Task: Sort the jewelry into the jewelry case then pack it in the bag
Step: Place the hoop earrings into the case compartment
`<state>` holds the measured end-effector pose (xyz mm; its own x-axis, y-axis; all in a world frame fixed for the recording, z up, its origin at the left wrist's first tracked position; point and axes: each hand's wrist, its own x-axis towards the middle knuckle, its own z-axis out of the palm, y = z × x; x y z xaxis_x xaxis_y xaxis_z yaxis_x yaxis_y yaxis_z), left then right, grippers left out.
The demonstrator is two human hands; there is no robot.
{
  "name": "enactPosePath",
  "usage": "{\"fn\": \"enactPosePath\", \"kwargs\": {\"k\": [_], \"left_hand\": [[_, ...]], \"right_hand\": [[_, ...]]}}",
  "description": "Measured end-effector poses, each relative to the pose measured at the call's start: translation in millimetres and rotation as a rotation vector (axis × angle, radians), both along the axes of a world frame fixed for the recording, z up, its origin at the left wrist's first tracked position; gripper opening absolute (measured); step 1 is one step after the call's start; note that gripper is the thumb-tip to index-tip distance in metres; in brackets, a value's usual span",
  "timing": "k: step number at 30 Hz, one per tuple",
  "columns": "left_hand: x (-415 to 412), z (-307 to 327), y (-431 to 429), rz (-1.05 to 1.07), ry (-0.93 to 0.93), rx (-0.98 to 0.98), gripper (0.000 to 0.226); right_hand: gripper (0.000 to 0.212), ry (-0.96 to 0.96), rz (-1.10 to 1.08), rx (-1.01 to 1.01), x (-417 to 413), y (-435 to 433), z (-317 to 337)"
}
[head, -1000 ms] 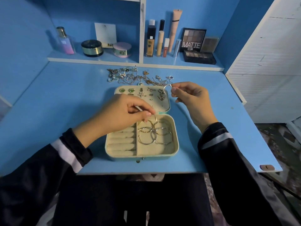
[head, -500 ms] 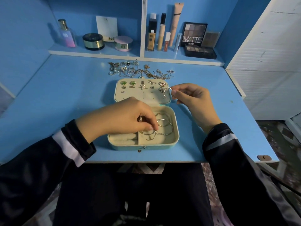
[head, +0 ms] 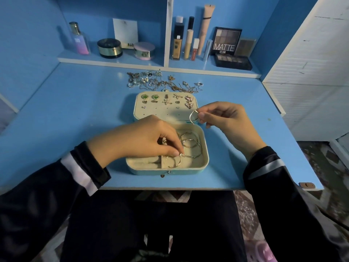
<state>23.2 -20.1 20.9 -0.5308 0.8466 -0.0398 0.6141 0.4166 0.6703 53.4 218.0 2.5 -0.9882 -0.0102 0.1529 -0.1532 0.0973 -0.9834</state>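
A small teal jewelry case (head: 205, 157) lies open on the blue desk. Its cream lid panel (head: 166, 112) holds several stud earrings. The right tray compartment holds several hoop earrings (head: 190, 146). My left hand (head: 143, 140) reaches into that compartment and pinches a hoop earring (head: 176, 160) at the front with thumb and fingertips. My right hand (head: 224, 120) hovers over the case's right hinge corner and pinches a silver hoop earring (head: 193, 117). A loose pile of jewelry (head: 162, 83) lies behind the case.
A back shelf (head: 117, 61) carries a perfume bottle (head: 79, 39), two round jars, several makeup tubes (head: 188, 44) and eyeshadow palettes (head: 226, 41). A white slatted panel (head: 311, 72) stands at the right. The desk's front edge runs just below the case.
My left hand has moved down into the hoop compartment, toward the case's front. My right hand, still pinching the silver hoop, has dropped slightly toward the case. The camera has tilted.
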Motion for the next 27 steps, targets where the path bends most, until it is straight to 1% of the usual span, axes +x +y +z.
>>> {"fn": "enactPosePath", "kwargs": {"k": [5,9,11,14,16,18,23,27], "left_hand": [[-2,1,-4,0.079,-0.089,0.024,0.014],[-5,-1,-5,0.083,-0.06,0.034,0.013],[-7,-4,-5,0.11,0.013,0.079,0.013],[-14,-10,-4,0.165,0.211,0.167,0.014],[-18,-15,-4,0.194,0.335,0.229,0.019],[-21,-20,-4,0.218,0.398,0.255,0.025],[-23,-26,-7,0.29,0.405,0.15,0.046],[-21,-26,-7,0.351,0.386,0.056,0.053]], "right_hand": [[0.009,-0.002,0.078,0.067,7,6,10],[0.007,-0.022,0.165,0.176,11,7,19],[0.008,-0.047,0.232,0.252,12,7,24],[0.012,-0.068,0.331,0.365,14,2,30],[0.014,-0.067,0.384,0.439,13,-2,33],[0.015,-0.072,0.414,0.515,12,-4,35],[0.014,-0.068,0.472,0.683,9,-12,37],[0.017,-0.102,0.496,0.763,9,-17,39]]}}
